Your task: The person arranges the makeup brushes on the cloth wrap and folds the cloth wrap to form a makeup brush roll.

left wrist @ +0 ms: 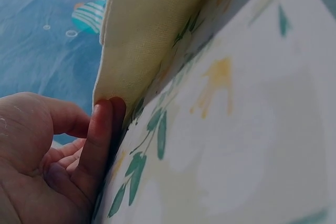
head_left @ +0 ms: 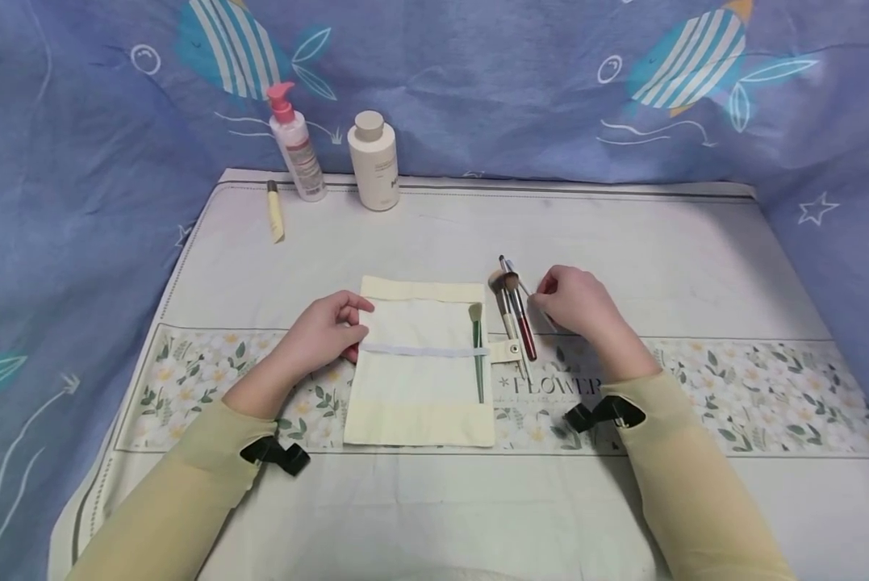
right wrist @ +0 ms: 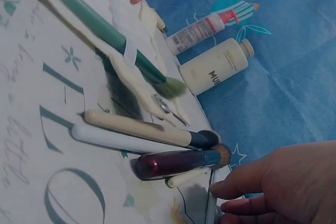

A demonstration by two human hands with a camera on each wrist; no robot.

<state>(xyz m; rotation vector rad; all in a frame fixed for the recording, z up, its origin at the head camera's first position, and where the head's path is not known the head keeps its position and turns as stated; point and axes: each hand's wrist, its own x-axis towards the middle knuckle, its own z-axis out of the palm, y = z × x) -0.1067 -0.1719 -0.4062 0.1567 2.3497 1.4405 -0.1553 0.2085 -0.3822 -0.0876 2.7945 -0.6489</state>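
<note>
A cream cloth brush pouch (head_left: 419, 379) lies unfolded, with a green makeup brush (head_left: 477, 355) under its elastic band near the right edge. My left hand (head_left: 325, 327) grips the pouch's left edge; in the left wrist view its fingertips (left wrist: 102, 111) are at the slightly raised cloth. Right of the pouch, several loose makeup brushes lie close together, among them a dark red one (head_left: 525, 331) and a cream-handled one (right wrist: 139, 127). Beside them my right hand (head_left: 575, 300) pinches a slender pale brush (right wrist: 211, 205), its far end reaching toward the others.
A pink-topped pump bottle (head_left: 299, 157), a white capped bottle (head_left: 374, 165) and a small yellow tube (head_left: 274, 211) stand or lie at the back left. A floral strip (head_left: 768, 395) crosses the white table cover. Blue fish-print cloth (head_left: 478, 81) hangs behind the table.
</note>
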